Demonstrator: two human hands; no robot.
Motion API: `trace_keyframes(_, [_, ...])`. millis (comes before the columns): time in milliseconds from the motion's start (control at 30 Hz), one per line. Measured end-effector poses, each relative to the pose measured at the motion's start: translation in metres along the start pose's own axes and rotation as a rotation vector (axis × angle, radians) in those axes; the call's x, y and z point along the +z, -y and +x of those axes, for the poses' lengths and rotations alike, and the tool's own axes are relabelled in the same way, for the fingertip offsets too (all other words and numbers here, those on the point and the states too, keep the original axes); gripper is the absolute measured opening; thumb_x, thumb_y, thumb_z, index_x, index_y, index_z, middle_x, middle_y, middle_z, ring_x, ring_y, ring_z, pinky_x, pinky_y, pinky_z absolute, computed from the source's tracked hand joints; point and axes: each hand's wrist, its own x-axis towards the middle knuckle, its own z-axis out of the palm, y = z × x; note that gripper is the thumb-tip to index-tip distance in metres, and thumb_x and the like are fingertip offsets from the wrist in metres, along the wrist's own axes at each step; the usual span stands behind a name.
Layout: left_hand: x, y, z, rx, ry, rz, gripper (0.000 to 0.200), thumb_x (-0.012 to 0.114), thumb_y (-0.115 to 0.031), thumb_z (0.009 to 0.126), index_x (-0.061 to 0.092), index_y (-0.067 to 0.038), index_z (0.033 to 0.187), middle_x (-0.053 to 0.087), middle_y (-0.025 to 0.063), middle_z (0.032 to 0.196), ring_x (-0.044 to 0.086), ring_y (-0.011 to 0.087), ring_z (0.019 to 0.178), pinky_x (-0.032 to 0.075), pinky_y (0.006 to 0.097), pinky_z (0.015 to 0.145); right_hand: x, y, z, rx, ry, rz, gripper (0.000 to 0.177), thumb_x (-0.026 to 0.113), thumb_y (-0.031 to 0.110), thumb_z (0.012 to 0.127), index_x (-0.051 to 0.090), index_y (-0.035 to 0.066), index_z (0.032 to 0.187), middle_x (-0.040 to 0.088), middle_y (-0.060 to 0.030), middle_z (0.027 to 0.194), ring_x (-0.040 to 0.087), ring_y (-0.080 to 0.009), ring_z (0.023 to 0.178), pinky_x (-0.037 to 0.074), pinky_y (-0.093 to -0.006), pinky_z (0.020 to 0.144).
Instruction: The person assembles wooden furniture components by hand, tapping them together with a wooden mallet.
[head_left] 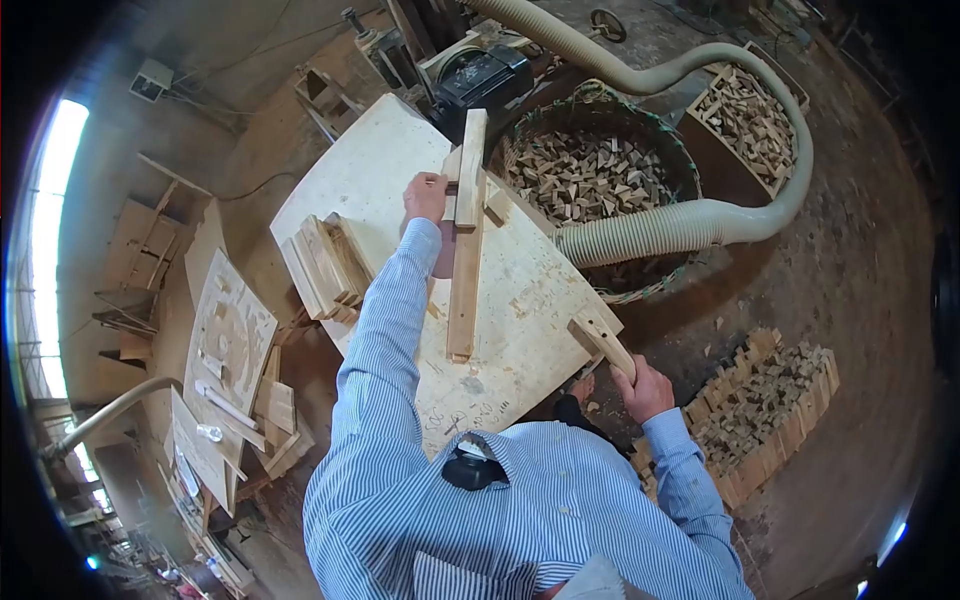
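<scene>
My left hand (426,197) is closed at the left side of a wooden jig (470,180) on the pale work table (530,290); what its fingers grip there is too small to make out. A long wooden strip (464,300) runs from the jig toward my body, with a reddish disc (441,255) partly showing beside it. At the table's right corner my right hand (648,390) is wrapped round the near end of a wooden handle piece (606,343) that has dark holes. Left of my left forearm lies a stack of wooden boards (327,262).
Behind the table is a black motor (485,78). A round basket of wood offcuts (690,165) and a ribbed hose (660,232) lie to the right. Beyond stands a box of offcuts (750,125); a stacked block pile (760,410) sits lower right. Another bench (225,340) is left.
</scene>
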Motion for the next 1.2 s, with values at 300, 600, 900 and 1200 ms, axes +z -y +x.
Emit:
trace_keyframes(300, [0.024, -0.029, 0.014, -0.271, -0.013, -0.404, 0.014, 0.080, -0.010, 0.088, 0.079, 0.002, 0.093, 0.076, 0.0099, 0.080, 0.071, 0.0142, 0.064, 0.059, 0.0297, 0.060, -0.003, -0.005, -0.008, -0.004, 0.023, 0.016, 0.042, 0.062, 0.045, 0.102, 0.058, 0.005, 0.115, 0.073, -0.0266, 0.093, 0.072, -0.0460, 0.086, 0.058, -0.0536, 0.074])
trace_keyframes(600, [0.028, -0.040, 0.032, -0.315, -0.056, -0.403, 0.012, 0.080, -0.011, 0.088, 0.080, 0.000, 0.092, 0.078, 0.0091, 0.082, 0.072, 0.0130, 0.067, 0.059, 0.0302, 0.064, 0.010, -0.008, -0.005, -0.028, -0.006, -0.020, 0.041, 0.064, 0.043, 0.101, 0.059, 0.004, 0.115, 0.073, -0.0271, 0.094, 0.072, -0.0469, 0.086, 0.057, -0.0533, 0.073])
trace_keyframes(900, [0.025, -0.029, 0.066, -0.294, -0.066, -0.390, 0.012, 0.081, -0.011, 0.088, 0.080, 0.001, 0.093, 0.078, 0.0083, 0.080, 0.071, 0.0123, 0.066, 0.059, 0.0292, 0.065, 0.011, 0.016, 0.018, 0.039, 0.069, 0.036, 0.041, 0.064, 0.041, 0.101, 0.060, 0.003, 0.116, 0.072, -0.0278, 0.095, 0.071, -0.0471, 0.087, 0.057, -0.0536, 0.074])
trace_keyframes(1200, [0.019, -0.011, 0.131, -0.290, -0.049, -0.308, 0.016, 0.079, -0.018, 0.088, 0.081, -0.002, 0.090, 0.079, 0.0093, 0.079, 0.076, 0.0183, 0.073, 0.060, 0.0341, 0.078, 0.011, 0.066, 0.068, -0.025, 0.009, -0.019, 0.040, 0.063, 0.038, 0.102, 0.060, 0.004, 0.121, 0.073, -0.0270, 0.096, 0.071, -0.0468, 0.087, 0.057, -0.0531, 0.075])
